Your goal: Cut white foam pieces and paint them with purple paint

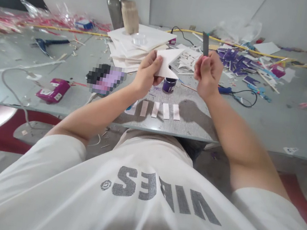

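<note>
- Grey bench (296, 119), crossing the frame below a pale wall (204, 5); scraps crowd its upper middle and upper right, white (190, 60) and purple (235, 64).
- Left hand (149, 69), centre of frame: grip closed on the white piece (166, 62), thumb on its near face, its notched edge turned right. Too hard a pinch could crease the points, if the sheet is as thin as it looks.
- Right hand (209, 73), right of centre: grip closed round the lower end of a dark blade (205, 44) that stands nearly upright, apart from the piece. A slip toward frame left could carry it into the left fingers or score the piece.
- Jar (169, 86), just below the piece in the frame: a dropped wrist could knock it; whether it is capped cannot be told.
- Strips (155, 110), lower centre, in a loose row: a sleeve or forearm sweeping inward would scatter them.
- Sheets (117, 52), upper left of centre, near the left knuckles: a nudge might unsettle the tan cylinder (130, 17) that seems to rest there.
- Cable (249, 105), right of centre, looped beside the right forearm: a wide swing might snag it.
</note>
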{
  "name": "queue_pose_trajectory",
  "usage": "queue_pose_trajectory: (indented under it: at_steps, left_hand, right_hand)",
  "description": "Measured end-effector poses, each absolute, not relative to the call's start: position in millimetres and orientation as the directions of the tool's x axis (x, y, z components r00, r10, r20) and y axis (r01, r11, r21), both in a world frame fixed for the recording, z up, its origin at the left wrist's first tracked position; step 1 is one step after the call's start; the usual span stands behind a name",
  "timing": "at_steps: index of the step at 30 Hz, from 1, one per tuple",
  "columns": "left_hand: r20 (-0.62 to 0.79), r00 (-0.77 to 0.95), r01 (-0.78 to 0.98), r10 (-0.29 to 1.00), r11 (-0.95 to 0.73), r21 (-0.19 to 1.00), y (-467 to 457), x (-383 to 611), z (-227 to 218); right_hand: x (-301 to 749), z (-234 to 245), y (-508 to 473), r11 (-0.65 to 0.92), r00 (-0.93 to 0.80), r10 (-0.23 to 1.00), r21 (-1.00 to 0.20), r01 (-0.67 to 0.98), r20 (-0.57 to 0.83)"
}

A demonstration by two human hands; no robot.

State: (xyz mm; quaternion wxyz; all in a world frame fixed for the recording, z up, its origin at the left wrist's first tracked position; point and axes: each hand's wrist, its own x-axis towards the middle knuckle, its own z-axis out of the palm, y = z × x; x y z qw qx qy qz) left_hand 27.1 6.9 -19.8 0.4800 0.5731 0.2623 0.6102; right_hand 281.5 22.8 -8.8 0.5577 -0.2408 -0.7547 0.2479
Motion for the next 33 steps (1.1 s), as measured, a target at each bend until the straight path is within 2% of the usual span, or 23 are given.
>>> queue_pose_trajectory:
  at_steps: [3, 8, 13, 19, 24, 29, 33]
  left_hand:
    - [0.444, 0.156, -0.324, 0.882, -0.379, 0.867, -4.0, 31.2, -17.1]
    - [0.431, 0.282, -0.334, 0.857, -0.333, 0.882, -18.5, 33.8, -14.7]
    - [0.417, 0.369, -0.318, 0.831, -0.309, 0.897, -18.6, 34.4, -17.3]
    - [0.358, 0.365, -0.286, 0.86, -0.263, 0.922, -14.6, 36.2, -18.1]
    - [0.35, 0.296, -0.307, 0.888, -0.259, 0.916, -14.0, 37.2, -20.1]
    - [0.353, 0.364, -0.323, 0.862, -0.239, 0.916, -8.5, 32.2, -19.9]
    - [0.376, 0.35, -0.313, 0.858, -0.271, 0.91, -16.1, 32.5, -14.2]
  right_hand:
    - [262.3, -8.8, -10.6, 0.797, -0.202, 0.601, -0.598, 0.083, 0.773]
    - [240.2, -4.3, -45.8, 0.783, -0.287, 0.621, -0.596, 0.179, 0.73]
    - [235.8, -3.3, -52.8, 0.771, -0.309, 0.636, -0.603, 0.206, 0.707]
    - [236.1, -6.5, -53.0, 0.788, -0.303, 0.615, -0.554, 0.268, 0.728]
    - [238.0, -10.6, -47.5, 0.804, -0.305, 0.59, -0.507, 0.311, 0.748]
    - [240.0, -11.7, -45.3, 0.8, -0.319, 0.59, -0.482, 0.358, 0.742]
    - [241.1, -12.4, -44.1, 0.813, -0.332, 0.564, -0.438, 0.384, 0.756]
